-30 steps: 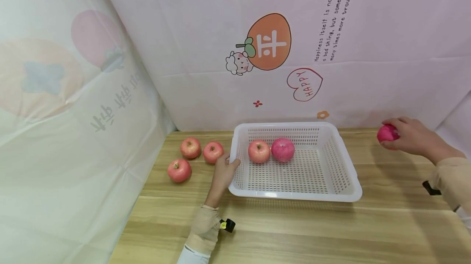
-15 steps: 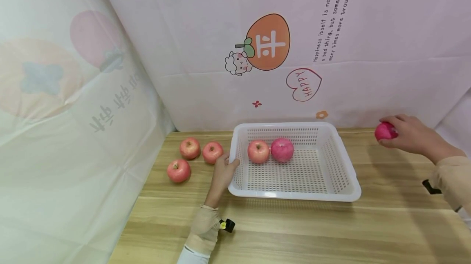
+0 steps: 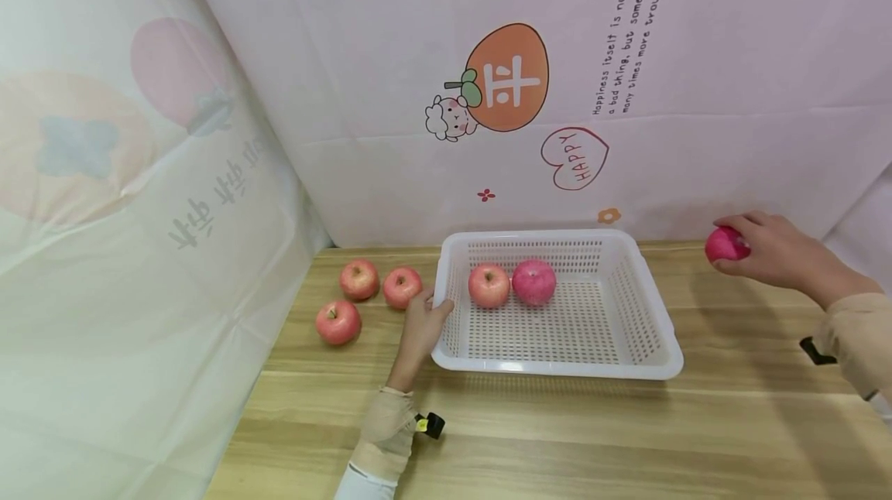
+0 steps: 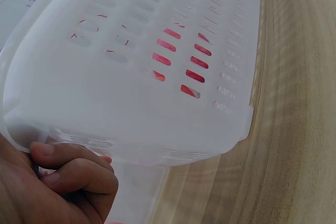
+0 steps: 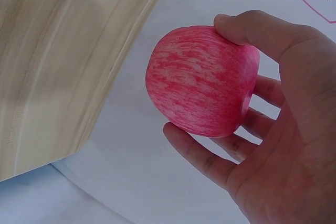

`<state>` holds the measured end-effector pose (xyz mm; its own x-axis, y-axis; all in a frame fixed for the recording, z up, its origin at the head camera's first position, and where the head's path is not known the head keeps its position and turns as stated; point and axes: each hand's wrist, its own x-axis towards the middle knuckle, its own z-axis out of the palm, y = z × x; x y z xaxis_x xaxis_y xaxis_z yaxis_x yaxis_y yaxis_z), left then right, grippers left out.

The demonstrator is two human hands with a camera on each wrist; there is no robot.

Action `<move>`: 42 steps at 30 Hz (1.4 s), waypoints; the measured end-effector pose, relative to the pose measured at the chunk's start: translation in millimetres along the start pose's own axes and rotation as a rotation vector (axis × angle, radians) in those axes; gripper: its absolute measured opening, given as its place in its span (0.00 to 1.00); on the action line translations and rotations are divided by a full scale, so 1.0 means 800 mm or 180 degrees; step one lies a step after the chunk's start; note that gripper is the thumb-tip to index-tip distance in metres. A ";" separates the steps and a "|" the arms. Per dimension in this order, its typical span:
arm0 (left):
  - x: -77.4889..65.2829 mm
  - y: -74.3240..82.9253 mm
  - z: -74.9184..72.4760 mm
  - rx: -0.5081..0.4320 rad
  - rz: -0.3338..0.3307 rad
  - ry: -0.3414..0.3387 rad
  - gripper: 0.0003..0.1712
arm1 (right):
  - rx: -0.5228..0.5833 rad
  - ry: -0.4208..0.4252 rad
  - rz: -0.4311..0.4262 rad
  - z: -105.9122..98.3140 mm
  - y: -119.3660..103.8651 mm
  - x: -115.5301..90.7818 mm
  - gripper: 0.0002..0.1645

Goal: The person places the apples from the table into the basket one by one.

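Observation:
My left hand (image 3: 421, 333) grips the left rim of a white plastic basket (image 3: 557, 368), its fingers curled over the edge in the left wrist view. Inside the basket, a light red apple (image 3: 489, 285) and a pinker apple (image 3: 534, 282) sit side by side near the back. Off to the right, my right hand (image 3: 777, 252) holds a pink-red apple (image 5: 202, 82) above the table, thumb on one side and fingers on the other. Left of the basket lie three more apples: one at the back (image 3: 359, 280), one beside my left hand (image 3: 402, 288), one nearer the front (image 3: 338, 322).
Everything stands on a wood-grain table (image 3: 557, 438). A white printed cloth (image 3: 390, 175) hangs right behind the table's back edge, and another pale sheet (image 3: 139, 330) hangs along the left side.
My right hand has moved slightly up and to the left with the apple in it. The left hand stays on the basket rim, and the basket has hardly shifted.

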<state>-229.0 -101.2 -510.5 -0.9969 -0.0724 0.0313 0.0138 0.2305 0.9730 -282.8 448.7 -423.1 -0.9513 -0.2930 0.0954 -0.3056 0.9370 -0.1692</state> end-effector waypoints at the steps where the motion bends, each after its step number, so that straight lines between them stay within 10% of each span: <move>1: 0.000 0.000 0.000 -0.0007 -0.0002 -0.0007 0.22 | -0.0002 0.0006 -0.0004 0.000 -0.001 0.000 0.47; 42: -0.001 0.001 0.000 0.0009 0.0036 -0.0009 0.23 | -0.0169 0.0129 -0.0221 -0.018 -0.056 0.011 0.45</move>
<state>-227.8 -101.0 -509.7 -0.9969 -0.0669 0.0417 0.0250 0.2340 0.9719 -276.6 407.0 -400.7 -0.9253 -0.3505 0.1449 -0.3670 0.9238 -0.1087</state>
